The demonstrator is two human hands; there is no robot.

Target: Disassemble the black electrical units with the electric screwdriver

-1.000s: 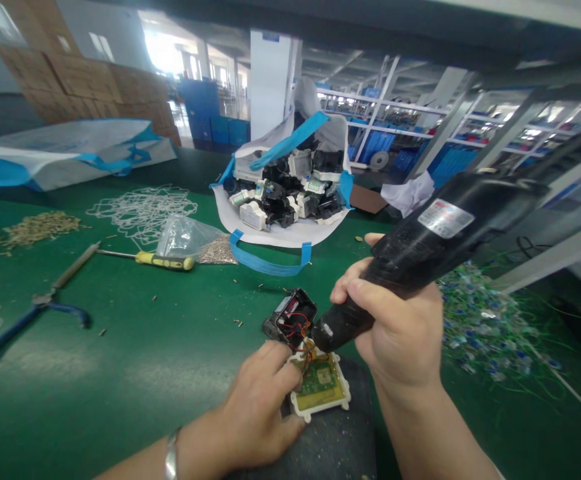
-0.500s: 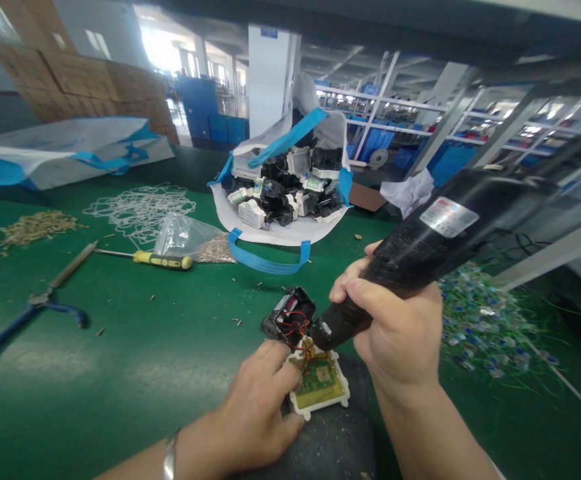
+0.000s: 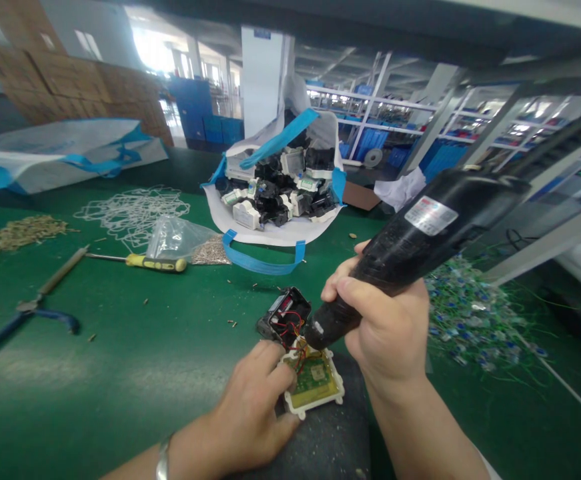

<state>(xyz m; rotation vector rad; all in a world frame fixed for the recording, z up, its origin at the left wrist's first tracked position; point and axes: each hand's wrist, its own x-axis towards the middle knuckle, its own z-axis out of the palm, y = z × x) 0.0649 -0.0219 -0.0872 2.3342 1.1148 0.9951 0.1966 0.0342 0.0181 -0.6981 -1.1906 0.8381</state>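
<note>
My right hand (image 3: 385, 313) is wrapped round a black electric screwdriver (image 3: 395, 233), tilted with its nose down. The nose is at the upper edge of a white-framed circuit board unit (image 3: 315, 383); its tip is hidden. Fingers of my left hand (image 3: 255, 400) grip the left side of this unit, thumb at its lower corner. Red, black and yellow wires (image 3: 297, 327) run from the board into an open black housing (image 3: 285, 315) just behind it. Under the unit lies a dark pad (image 3: 330, 440).
A white bag (image 3: 270, 230) full of black and white units stands behind. To the left lie blue-handled pliers (image 3: 30, 307), a yellow screwdriver (image 3: 155, 263), a plastic bag of small screws (image 3: 210, 250) and white cords (image 3: 135, 213). Green-wired seals (image 3: 485, 320) are heaped at right.
The whole view has shifted slightly, so things appear a little further left. Both hands, the electric screwdriver and the board unit keep the same positions relative to each other.
</note>
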